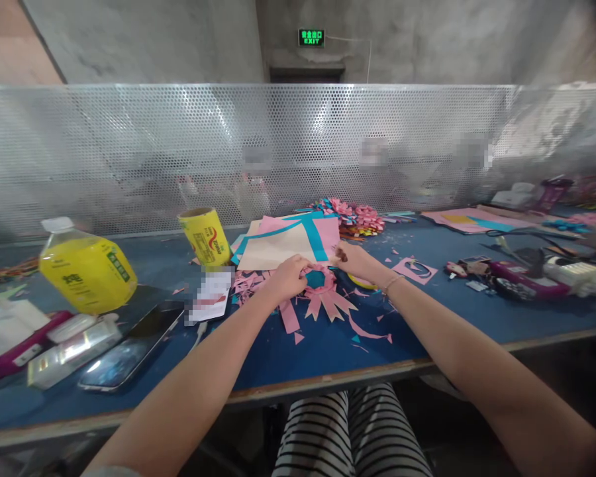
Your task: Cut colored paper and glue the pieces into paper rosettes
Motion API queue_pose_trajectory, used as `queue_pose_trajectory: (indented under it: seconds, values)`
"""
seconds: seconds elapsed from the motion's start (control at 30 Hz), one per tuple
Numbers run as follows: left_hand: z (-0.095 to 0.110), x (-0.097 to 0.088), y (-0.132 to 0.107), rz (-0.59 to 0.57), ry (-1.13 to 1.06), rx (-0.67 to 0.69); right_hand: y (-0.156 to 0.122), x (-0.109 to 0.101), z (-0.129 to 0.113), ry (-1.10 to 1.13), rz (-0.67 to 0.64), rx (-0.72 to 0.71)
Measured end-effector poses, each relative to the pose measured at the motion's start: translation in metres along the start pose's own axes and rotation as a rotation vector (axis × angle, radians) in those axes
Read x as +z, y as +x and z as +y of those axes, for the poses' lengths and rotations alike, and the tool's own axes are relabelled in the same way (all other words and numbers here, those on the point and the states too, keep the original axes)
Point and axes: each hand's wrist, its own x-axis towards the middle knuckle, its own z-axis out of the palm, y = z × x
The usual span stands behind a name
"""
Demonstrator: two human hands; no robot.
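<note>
A pink paper rosette (332,299) with a blue centre and notched ribbon tails lies at the middle of the blue table. My left hand (294,275) is closed on its left rim, thumb and fingers pinched together. At the rosette's upper right, my right hand (358,262) is closed too, with a small dark brown patch at its fingertips; what it grips is too small to tell. Just behind both hands lies a stack of pink, blue and cream paper sheets (278,246). Pink paper scraps (248,286) are heaped beside my left hand.
On the left stand a jug of yellow liquid (92,271) and a yellow film roll (206,237), near two phones (134,348). Finished-looking paper flowers (350,217) are piled at the back. A purple tool (526,278) lies right. A perforated metal screen (298,146) borders the table.
</note>
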Motion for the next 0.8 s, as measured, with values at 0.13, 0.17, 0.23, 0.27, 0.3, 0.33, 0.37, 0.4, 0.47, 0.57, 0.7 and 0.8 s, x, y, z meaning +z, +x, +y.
queue_pose_trajectory:
  seconds: [0.13, 0.17, 0.23, 0.27, 0.3, 0.33, 0.37, 0.4, 0.47, 0.57, 0.7, 0.8]
  values:
    - [0.002, 0.001, 0.001, 0.034, -0.005, -0.026, 0.003, -0.008, -0.005, 0.432, 0.089, 0.092]
    - [0.004, 0.001, 0.001, 0.049, -0.02, -0.041, 0.003, -0.009, -0.007, 0.541, 0.071, 0.111]
    - [0.007, 0.0, 0.002, 0.078, -0.08, -0.071, 0.002, -0.011, -0.011, 0.72, 0.019, 0.131]
    - [0.008, -0.001, 0.002, 0.09, -0.121, -0.082, 0.002, -0.011, -0.013, 0.786, -0.007, 0.136]
    - [0.009, -0.002, 0.003, 0.098, -0.163, -0.087, 0.001, -0.01, -0.015, 0.833, -0.031, 0.139]
    - [0.011, -0.002, 0.003, 0.104, -0.2, -0.089, 0.0, -0.009, -0.017, 0.866, -0.05, 0.141]
    - [0.012, -0.003, 0.003, 0.11, -0.228, -0.087, 0.0, -0.008, -0.019, 0.887, -0.065, 0.146]
    - [0.013, -0.003, 0.003, 0.116, -0.247, -0.079, -0.001, -0.008, -0.021, 0.904, -0.077, 0.151]
    - [0.015, -0.004, 0.002, 0.118, -0.272, -0.041, -0.002, -0.006, -0.024, 0.931, -0.088, 0.149]
    - [0.018, -0.005, 0.001, 0.102, -0.296, 0.064, -0.003, -0.006, -0.027, 0.958, -0.097, 0.12]
    - [0.022, -0.007, 0.0, 0.105, -0.283, 0.145, -0.004, -0.008, -0.029, 0.947, -0.116, 0.088]
    - [0.023, -0.01, 0.0, 0.099, -0.285, 0.139, -0.005, -0.009, -0.03, 0.984, -0.137, 0.1]
